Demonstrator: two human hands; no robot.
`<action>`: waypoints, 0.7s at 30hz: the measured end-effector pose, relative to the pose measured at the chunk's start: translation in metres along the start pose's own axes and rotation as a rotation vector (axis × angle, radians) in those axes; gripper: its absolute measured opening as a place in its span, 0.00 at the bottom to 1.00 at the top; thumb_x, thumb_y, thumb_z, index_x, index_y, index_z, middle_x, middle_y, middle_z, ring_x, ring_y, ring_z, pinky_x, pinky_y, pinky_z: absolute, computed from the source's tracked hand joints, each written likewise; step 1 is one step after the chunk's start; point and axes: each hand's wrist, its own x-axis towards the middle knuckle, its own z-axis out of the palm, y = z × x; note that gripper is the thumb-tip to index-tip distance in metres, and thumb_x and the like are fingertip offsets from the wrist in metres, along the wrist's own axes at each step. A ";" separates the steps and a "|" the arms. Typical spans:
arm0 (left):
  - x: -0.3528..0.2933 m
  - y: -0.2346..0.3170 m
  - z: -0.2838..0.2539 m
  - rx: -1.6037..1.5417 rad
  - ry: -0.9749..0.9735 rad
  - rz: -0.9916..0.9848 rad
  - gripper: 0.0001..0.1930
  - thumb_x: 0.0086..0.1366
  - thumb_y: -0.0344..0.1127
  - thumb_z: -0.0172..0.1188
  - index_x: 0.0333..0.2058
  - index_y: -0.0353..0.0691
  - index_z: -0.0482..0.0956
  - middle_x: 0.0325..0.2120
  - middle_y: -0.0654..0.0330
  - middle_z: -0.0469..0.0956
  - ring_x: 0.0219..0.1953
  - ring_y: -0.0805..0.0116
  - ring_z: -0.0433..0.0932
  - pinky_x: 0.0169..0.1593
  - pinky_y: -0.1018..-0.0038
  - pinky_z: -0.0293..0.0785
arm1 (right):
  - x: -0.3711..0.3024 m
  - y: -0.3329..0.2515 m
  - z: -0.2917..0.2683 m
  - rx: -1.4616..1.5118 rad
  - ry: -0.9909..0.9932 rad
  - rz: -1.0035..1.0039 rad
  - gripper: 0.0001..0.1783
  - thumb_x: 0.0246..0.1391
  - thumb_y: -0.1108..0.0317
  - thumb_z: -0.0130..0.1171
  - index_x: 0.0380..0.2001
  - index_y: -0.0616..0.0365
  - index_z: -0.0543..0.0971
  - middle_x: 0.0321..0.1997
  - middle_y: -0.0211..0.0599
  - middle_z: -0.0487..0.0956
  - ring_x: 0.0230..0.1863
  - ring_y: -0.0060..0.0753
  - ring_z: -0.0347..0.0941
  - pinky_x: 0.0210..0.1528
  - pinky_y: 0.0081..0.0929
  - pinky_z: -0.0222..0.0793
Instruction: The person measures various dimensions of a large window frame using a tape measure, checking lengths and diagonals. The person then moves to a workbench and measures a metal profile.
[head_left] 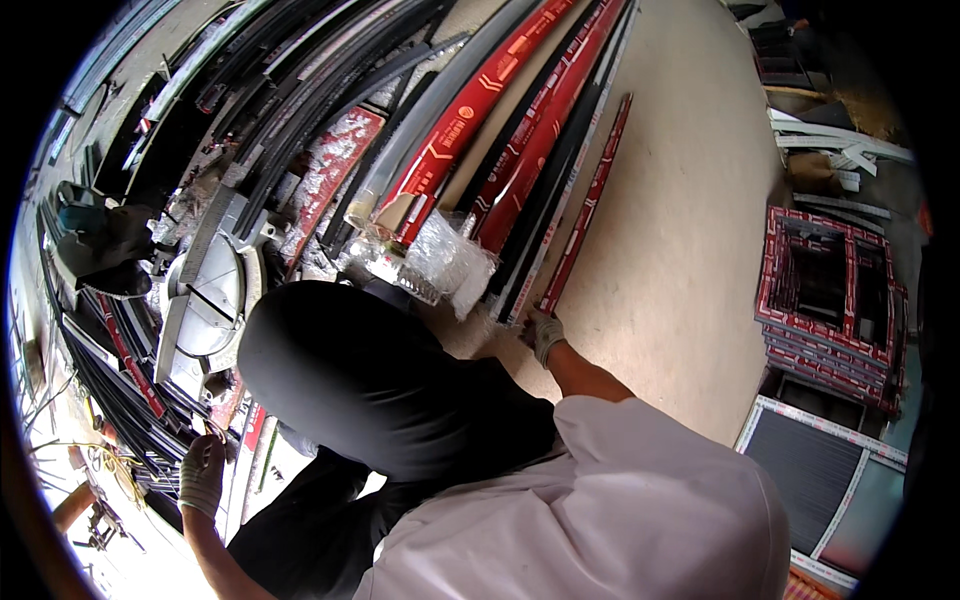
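Observation:
My right hand (543,335), in a pale work glove, is closed round the near end of a narrow red-wrapped profile strip (590,210). The strip slants away across the beige floor, beside a bundle of longer profiles. At the lower left, my gloved left hand (202,477) is low beside a stack of dark profiles (150,440). Its fingers are bent together, and what they hold, if anything, is too small to make out. My bent leg in black trousers (360,380) lies between the two hands.
Large red-wrapped profiles (460,125) with a clear plastic-wrapped end (445,262) lie ahead. A cutting saw with a round metal table (210,300) stands left. Stacked red-taped frames (770,290) and a panel with a white-taped frame (850,440) are on the right.

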 end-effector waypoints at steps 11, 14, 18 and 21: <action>-0.021 0.032 -0.001 0.004 0.067 0.051 0.10 0.75 0.34 0.61 0.48 0.35 0.83 0.32 0.66 0.82 0.35 0.78 0.75 0.42 0.74 0.72 | 0.099 0.024 -0.022 -0.626 0.466 0.025 0.24 0.64 0.51 0.58 0.56 0.53 0.79 0.43 0.47 0.82 0.42 0.45 0.81 0.46 0.51 0.76; -0.019 0.029 -0.002 0.006 0.096 0.126 0.08 0.74 0.33 0.62 0.45 0.36 0.83 0.31 0.66 0.82 0.35 0.78 0.75 0.42 0.74 0.73 | 0.107 0.021 -0.026 -0.926 0.381 0.053 0.32 0.63 0.47 0.61 0.62 0.58 0.76 0.54 0.52 0.80 0.50 0.45 0.81 0.53 0.44 0.75; -0.022 0.043 -0.004 -0.012 0.081 0.139 0.08 0.74 0.34 0.63 0.46 0.36 0.82 0.29 0.65 0.81 0.33 0.77 0.76 0.40 0.73 0.74 | 0.092 0.008 -0.030 -1.124 0.344 0.051 0.43 0.61 0.43 0.66 0.69 0.64 0.72 0.66 0.57 0.77 0.59 0.46 0.80 0.59 0.37 0.74; -0.042 0.027 -0.020 -0.053 0.135 0.095 0.12 0.75 0.36 0.62 0.50 0.35 0.82 0.34 0.61 0.84 0.38 0.73 0.80 0.45 0.72 0.76 | 0.027 0.003 0.026 -0.965 0.338 -0.046 0.44 0.57 0.43 0.70 0.66 0.66 0.73 0.63 0.56 0.79 0.57 0.46 0.81 0.56 0.40 0.76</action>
